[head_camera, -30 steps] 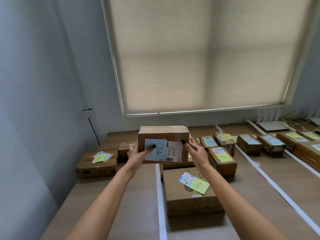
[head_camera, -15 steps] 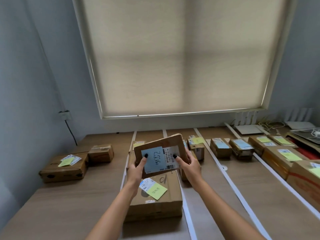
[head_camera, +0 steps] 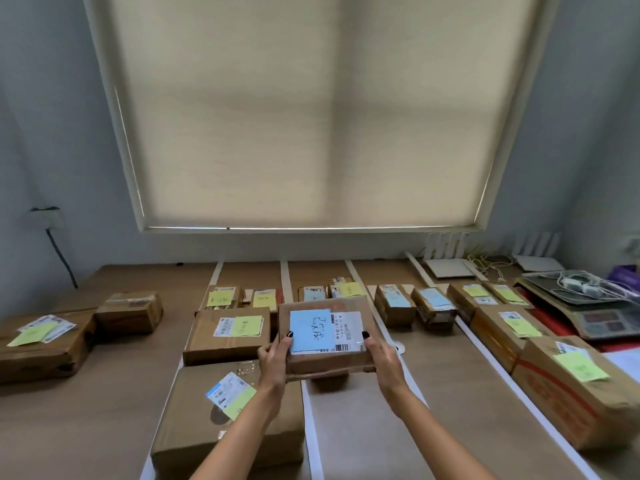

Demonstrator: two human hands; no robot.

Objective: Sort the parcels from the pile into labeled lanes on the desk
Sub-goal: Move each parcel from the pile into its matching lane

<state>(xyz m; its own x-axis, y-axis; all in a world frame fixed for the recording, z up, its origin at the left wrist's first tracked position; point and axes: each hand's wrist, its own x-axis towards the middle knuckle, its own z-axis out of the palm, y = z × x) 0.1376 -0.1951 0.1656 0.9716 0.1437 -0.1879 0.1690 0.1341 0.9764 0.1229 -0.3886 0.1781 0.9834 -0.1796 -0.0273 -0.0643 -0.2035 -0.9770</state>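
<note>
Lowered since earlier, the parcel sits centre frame, long axis left-right, blue note up, gripped at each end by left hand and right hand above the table.

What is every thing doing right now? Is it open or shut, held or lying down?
Left hand: grip closed on the parcel's left edge.
Right hand: grip closed on its right edge.
Parcel: held, sealed, blue note up.
Big box: flat on desk, sealed.
Blind: pulled down.
Scale: on desk, cables on top.
</note>
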